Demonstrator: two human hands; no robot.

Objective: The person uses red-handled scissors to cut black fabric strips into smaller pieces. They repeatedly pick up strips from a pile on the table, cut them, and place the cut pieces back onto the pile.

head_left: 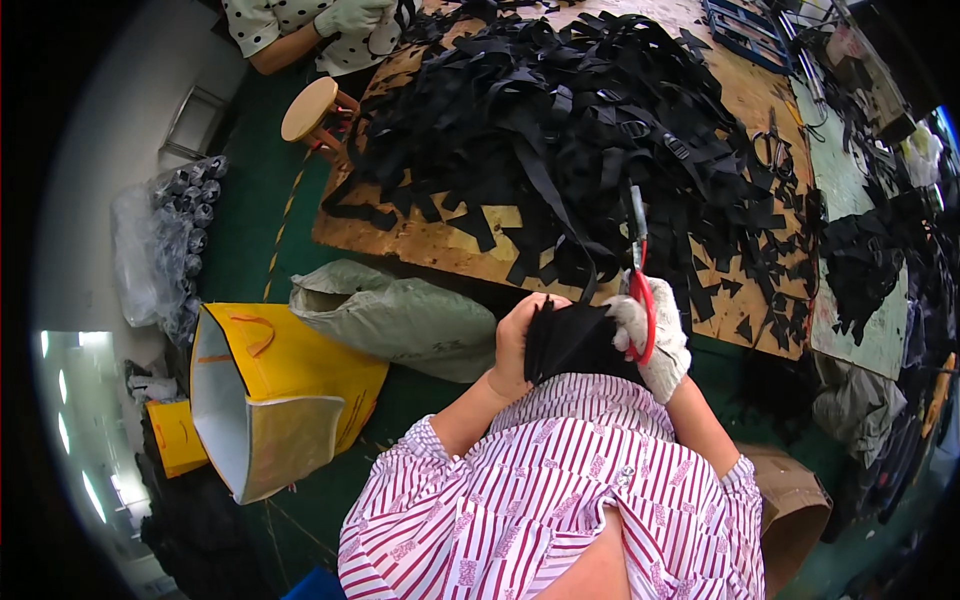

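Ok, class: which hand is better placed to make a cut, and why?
Probably the right hand: gloved, it holds the red-handled scissors. The bare left hand grips the black strips instead.

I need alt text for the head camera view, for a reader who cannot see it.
A person's gloved right hand holds red-handled scissors and the bare left hand holds a black fabric bundle near the waist. Ahead, black straps lie heaped on a wooden table.
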